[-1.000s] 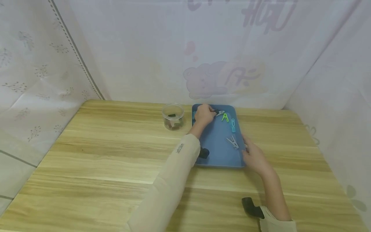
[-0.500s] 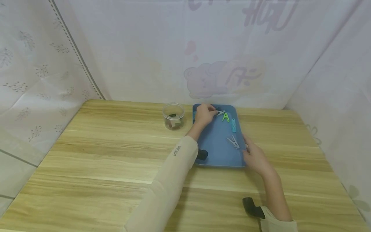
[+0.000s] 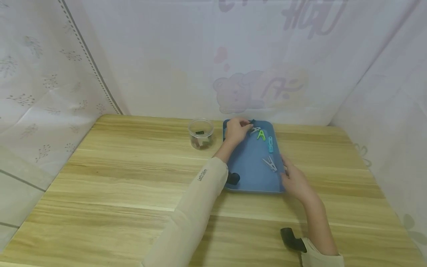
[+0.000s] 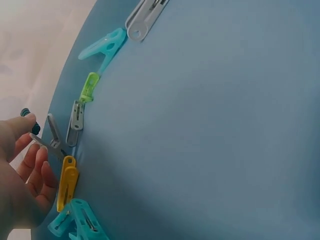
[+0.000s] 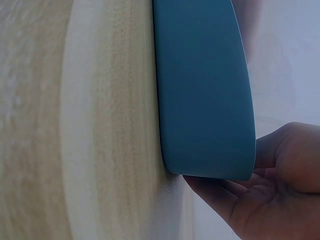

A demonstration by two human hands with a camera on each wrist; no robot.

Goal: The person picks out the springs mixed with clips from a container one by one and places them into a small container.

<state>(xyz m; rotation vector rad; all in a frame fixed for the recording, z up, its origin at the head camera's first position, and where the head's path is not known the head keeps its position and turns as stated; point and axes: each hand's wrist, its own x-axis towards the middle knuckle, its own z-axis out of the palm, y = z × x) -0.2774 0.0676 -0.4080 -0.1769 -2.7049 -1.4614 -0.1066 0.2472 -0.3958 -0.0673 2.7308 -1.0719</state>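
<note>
My left hand [image 3: 236, 130] is over the far end of a blue tray [image 3: 251, 178]. In the left wrist view its thumb and forefinger pinch a small dark blue ridged piece [image 4: 36, 129], partly covered by the fingers. The other fingertips are right at a grey clothespin [image 4: 55, 136] standing against the tray wall. A yellow clothespin [image 4: 67, 184], a teal one and several more line that wall. My right hand [image 3: 295, 181] grips the tray's near right side, thumb by the rim and fingers beneath, as the right wrist view shows.
A clear round jar [image 3: 201, 135] with small dark and pale pieces stands left of the tray. Along the tray's right side lie a green clothespin [image 3: 261, 135], a light blue one [image 3: 270, 144] and a grey one [image 3: 270, 163]. A patterned curtain [image 3: 166, 74] hangs behind the wooden table [image 3: 133, 178].
The left fingers have shifted slightly, and a dark piece now shows above them near the tray's far rim. The right hand stays on the tray.
</note>
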